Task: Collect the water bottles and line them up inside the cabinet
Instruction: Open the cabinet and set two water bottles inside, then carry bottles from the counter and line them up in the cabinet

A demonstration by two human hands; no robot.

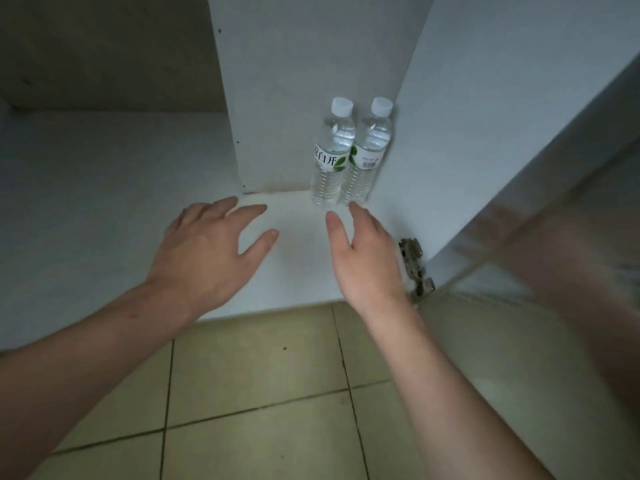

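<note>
While both hands reach into the white cabinet (104,188) with nothing in them, two clear water bottles stand upright and touching in the far right corner of its floor. The left bottle (331,157) shows a white cap and a white label with dark characters and a green leaf; the right bottle (367,154) shows a barcode on its label. Both have ribbed lower halves. The right hand (367,258), fingers straight and spread narrowly, hovers just short of the bottles' bases. The left hand (211,251), fingers splayed wide, is well apart to their left. A metal hinge (415,265) sits beside the right hand.
</note>
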